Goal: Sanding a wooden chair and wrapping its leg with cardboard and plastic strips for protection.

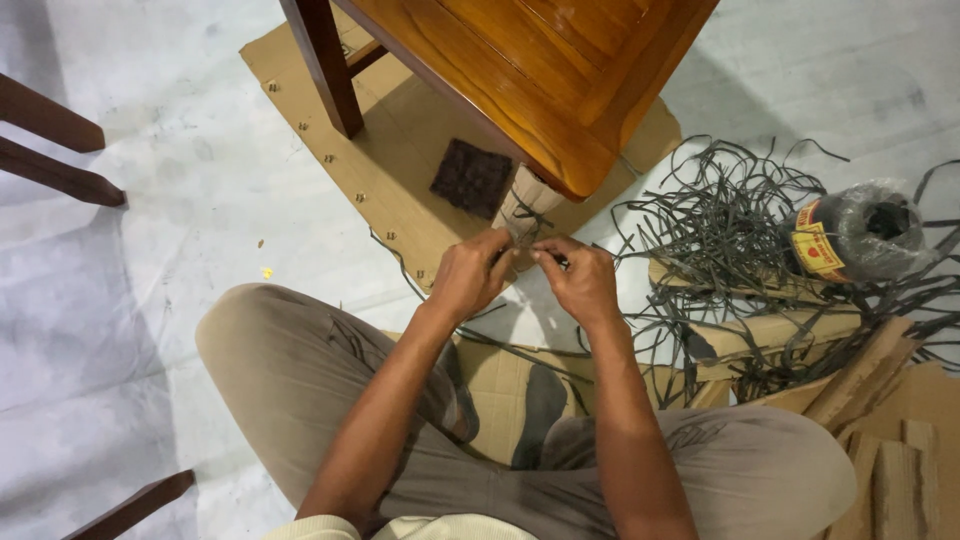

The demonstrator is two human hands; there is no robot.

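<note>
Furniture packing workshop: wooden table (540, 70), cardboard sheets (400, 150), strapping tangle (720, 215).

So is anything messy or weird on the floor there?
Yes. A loose tangle of grey straps sprawls over the floor and the cardboard scraps on the person's right, around a wrapped roll. The left hand and right hand pinch a strap at the wrapped table leg.

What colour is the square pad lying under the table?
Dark brown, nearly black. The pad shows in the head view, on cardboard.
</note>
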